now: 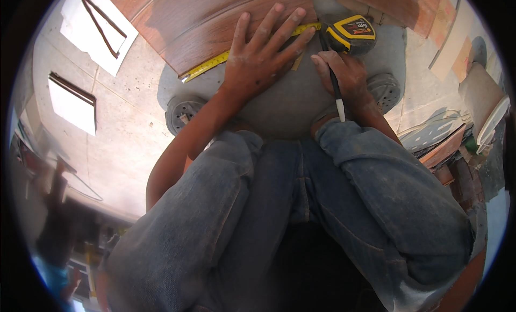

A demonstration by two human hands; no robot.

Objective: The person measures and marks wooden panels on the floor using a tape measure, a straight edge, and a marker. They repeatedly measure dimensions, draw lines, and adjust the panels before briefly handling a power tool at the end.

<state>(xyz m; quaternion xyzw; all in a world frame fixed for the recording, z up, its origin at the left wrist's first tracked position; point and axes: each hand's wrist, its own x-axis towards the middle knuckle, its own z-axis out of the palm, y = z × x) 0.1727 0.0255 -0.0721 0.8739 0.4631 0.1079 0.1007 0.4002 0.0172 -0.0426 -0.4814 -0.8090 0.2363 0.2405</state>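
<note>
Jeans [215, 183] hogging whole foreground. Grey shoes [183, 112] poking out either side, maybe clogs, hard to tell. Right hand [348, 74] curled round dark pen [335, 85] with pale end, tape measure [352, 34] just beyond. Left hand [259, 59] splayed flat, clutching nothing, blocking middle of yellow blade [208, 65] along near edge of wood-look board [188, 27]. Farther out: white panel [72, 103] on floor [131, 134] left, reddish board [398, 8] off right.

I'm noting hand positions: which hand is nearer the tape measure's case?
Right. The right hand, holding a pen, is just below the case in the picture; the left hand lies farther off, to its left, spread over the brown board.
</note>
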